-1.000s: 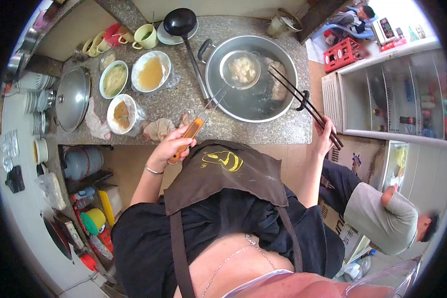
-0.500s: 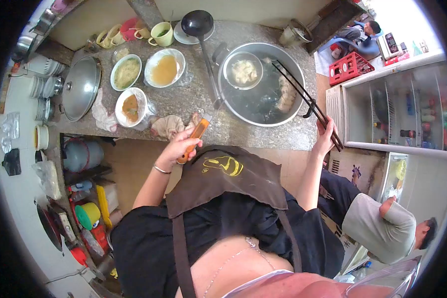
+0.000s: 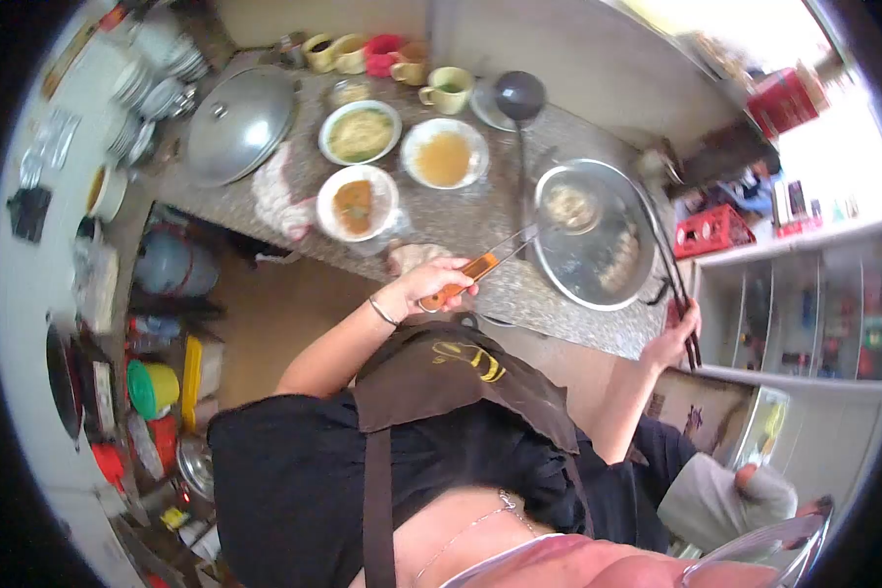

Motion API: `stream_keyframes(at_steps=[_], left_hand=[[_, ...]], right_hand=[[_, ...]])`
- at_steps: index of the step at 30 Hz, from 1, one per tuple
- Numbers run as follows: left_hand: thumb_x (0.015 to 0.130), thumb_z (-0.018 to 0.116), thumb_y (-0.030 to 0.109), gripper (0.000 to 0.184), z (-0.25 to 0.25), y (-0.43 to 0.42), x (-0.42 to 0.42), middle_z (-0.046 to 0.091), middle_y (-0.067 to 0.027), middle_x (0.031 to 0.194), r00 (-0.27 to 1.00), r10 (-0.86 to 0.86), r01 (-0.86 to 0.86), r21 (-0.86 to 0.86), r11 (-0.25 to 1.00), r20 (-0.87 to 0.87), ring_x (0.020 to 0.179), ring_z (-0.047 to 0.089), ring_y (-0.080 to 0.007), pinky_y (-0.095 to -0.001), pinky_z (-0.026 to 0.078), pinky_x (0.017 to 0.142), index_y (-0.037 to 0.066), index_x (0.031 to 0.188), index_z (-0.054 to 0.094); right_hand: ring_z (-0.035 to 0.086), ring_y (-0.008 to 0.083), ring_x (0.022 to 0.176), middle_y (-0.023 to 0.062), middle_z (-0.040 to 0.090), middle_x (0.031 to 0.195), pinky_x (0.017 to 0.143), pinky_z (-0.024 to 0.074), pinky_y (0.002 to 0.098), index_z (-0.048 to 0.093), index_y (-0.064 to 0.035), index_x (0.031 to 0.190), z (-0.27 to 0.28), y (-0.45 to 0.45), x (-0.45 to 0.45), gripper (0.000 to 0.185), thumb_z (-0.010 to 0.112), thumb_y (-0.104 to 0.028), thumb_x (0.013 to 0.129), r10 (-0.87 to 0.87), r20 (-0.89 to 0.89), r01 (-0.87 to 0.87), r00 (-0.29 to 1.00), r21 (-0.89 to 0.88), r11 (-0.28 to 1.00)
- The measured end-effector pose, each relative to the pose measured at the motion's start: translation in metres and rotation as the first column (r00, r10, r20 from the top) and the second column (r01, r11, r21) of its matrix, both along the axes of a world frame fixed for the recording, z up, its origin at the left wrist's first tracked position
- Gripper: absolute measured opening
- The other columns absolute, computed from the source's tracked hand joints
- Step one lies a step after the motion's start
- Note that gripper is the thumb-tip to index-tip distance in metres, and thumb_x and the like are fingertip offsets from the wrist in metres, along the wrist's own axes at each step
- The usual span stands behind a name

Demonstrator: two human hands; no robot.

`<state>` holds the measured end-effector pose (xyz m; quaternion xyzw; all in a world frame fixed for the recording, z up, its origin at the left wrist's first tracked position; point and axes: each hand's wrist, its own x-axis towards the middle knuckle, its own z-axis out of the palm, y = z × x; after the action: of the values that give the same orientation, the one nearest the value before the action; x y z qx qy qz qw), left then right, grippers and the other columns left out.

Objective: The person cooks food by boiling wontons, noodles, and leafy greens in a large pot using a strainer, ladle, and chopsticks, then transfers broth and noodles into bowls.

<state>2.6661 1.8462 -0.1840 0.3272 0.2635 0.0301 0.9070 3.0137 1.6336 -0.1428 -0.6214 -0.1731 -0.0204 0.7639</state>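
My left hand [image 3: 436, 281] is closed around the orange handle of a strainer [image 3: 480, 266]. Its metal rods reach over the near-left rim of a large metal pot [image 3: 580, 284], and the round basket sits inside with pale pieces of food [image 3: 570, 208] in it. My right hand [image 3: 674, 338] grips a pair of long dark chopsticks [image 3: 668, 257], which run along the pot's right rim. More pale food [image 3: 620, 260] lies in the pot's liquid at the right. A black ladle [image 3: 519, 96] rests left of the pot, its bowl over a white plate [image 3: 487, 106].
Left on the counter stand a bowl of noodles [image 3: 360, 133], a bowl of yellowish broth [image 3: 443, 157] and a bowl with brown sauce [image 3: 357, 206]. Cloths [image 3: 282, 196], a large lid [image 3: 240, 127] and several mugs [image 3: 448, 90] are nearby. A person [image 3: 725, 500] is at lower right.
The view has turned, so the counter appears tilted. The chopsticks have moved from over the pot's middle to its right rim. My left hand has kept the strainer, its handle now lying flatter.
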Motion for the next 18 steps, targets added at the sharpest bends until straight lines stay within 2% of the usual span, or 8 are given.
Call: stream_keyframes(at_steps=[3,7,11,12,13,15,16,18], left_hand=[[0.085,0.053,0.008,0.049,0.015,0.026,-0.079,0.057,-0.0045,0.083,0.989,0.143,-0.144,0.04,0.989,0.032,0.046,0.046,-0.0062,-0.018,0.038,0.037,0.007,0.132,0.039],[0.082,0.053,0.006,0.054,0.056,0.062,-0.177,0.056,-0.0031,0.079,0.949,0.289,-0.181,0.535,0.825,-0.124,0.038,0.044,-0.0058,-0.019,0.038,0.034,0.009,0.134,0.038],[0.082,0.052,0.004,0.054,0.079,0.098,-0.233,0.052,-0.0021,0.063,0.789,0.436,0.128,0.81,0.573,-0.433,0.04,0.046,-0.0058,-0.0217,0.038,0.036,0.016,0.133,0.043],[0.079,0.051,0.005,0.052,0.085,0.104,-0.239,0.057,-0.0094,0.063,0.737,0.453,0.214,0.809,0.548,-0.502,0.046,0.055,-0.0157,-0.029,0.046,0.046,0.016,0.13,0.046],[0.079,0.051,0.005,0.052,0.075,0.112,-0.248,0.057,-0.0094,0.063,0.731,0.457,0.216,0.807,0.55,-0.507,0.046,0.055,-0.0157,-0.029,0.046,0.046,0.016,0.13,0.046],[0.076,0.05,0.006,0.051,0.047,0.129,-0.263,0.062,-0.0191,0.077,0.709,0.555,0.38,0.899,0.217,-0.434,0.065,0.062,-0.0293,-0.0369,0.05,0.064,0.012,0.127,0.049],[0.074,0.049,0.007,0.05,0.04,0.132,-0.266,0.06,-0.0239,0.088,0.693,0.579,0.372,0.901,0.221,-0.428,0.083,0.06,-0.036,-0.0417,0.047,0.078,0.01,0.124,0.05],[0.074,0.049,0.007,0.05,0.028,0.135,-0.269,0.06,-0.0243,0.087,0.682,0.611,0.39,0.907,0.162,-0.402,0.083,0.061,-0.0358,-0.043,0.047,0.077,0.01,0.124,0.051]], right_hand=[[0.056,0.0175,0.09,0.01,0.056,0.098,0.082,0.0509,0.0319,0.054,0.0036,0.108,0.012,0.018,-0.04,0.032,0.044,-0.024,0.095,0.065,0.013,-0.066,0.998,0.107,0.992],[0.057,0.0183,0.09,0.0104,0.056,0.102,0.08,0.0509,0.0319,0.055,0.0022,0.108,-0.001,0.055,-0.101,0.032,0.046,-0.025,0.094,0.137,-0.041,-0.13,0.99,0.14,0.982],[0.057,0.0204,0.091,0.0112,0.056,0.103,0.079,0.0517,0.0352,0.055,0.0026,0.106,-0.009,0.1,-0.171,0.029,0.047,-0.023,0.094,0.271,-0.133,-0.256,0.953,0.116,0.96],[0.058,0.0204,0.09,0.0111,0.056,0.102,0.079,0.0519,0.035,0.055,0.0025,0.106,-0.012,0.106,-0.182,0.029,0.047,-0.023,0.093,0.286,-0.13,-0.271,0.95,0.119,0.955],[0.058,0.0204,0.09,0.011,0.057,0.101,0.079,0.052,0.0349,0.055,0.0024,0.106,-0.016,0.11,-0.19,0.029,0.048,-0.023,0.093,0.299,-0.127,-0.284,0.946,0.122,0.951],[0.058,0.0201,0.09,0.0105,0.057,0.101,0.079,0.052,0.0343,0.055,0.0018,0.105,-0.025,0.101,-0.195,0.028,0.049,-0.022,0.093,0.297,-0.154,-0.282,0.942,0.114,0.953],[0.058,0.0203,0.091,0.0101,0.056,0.102,0.081,0.0514,0.0343,0.055,0.0006,0.104,-0.038,0.092,-0.192,0.027,0.05,-0.023,0.092,0.261,-0.199,-0.238,0.944,0.134,0.962],[0.058,0.0204,0.089,0.0087,0.057,0.098,0.082,0.0508,0.033,0.056,-0.0013,0.105,-0.052,0.071,-0.197,0.027,0.05,-0.023,0.091,0.157,-0.322,-0.103,0.934,0.178,0.979]])
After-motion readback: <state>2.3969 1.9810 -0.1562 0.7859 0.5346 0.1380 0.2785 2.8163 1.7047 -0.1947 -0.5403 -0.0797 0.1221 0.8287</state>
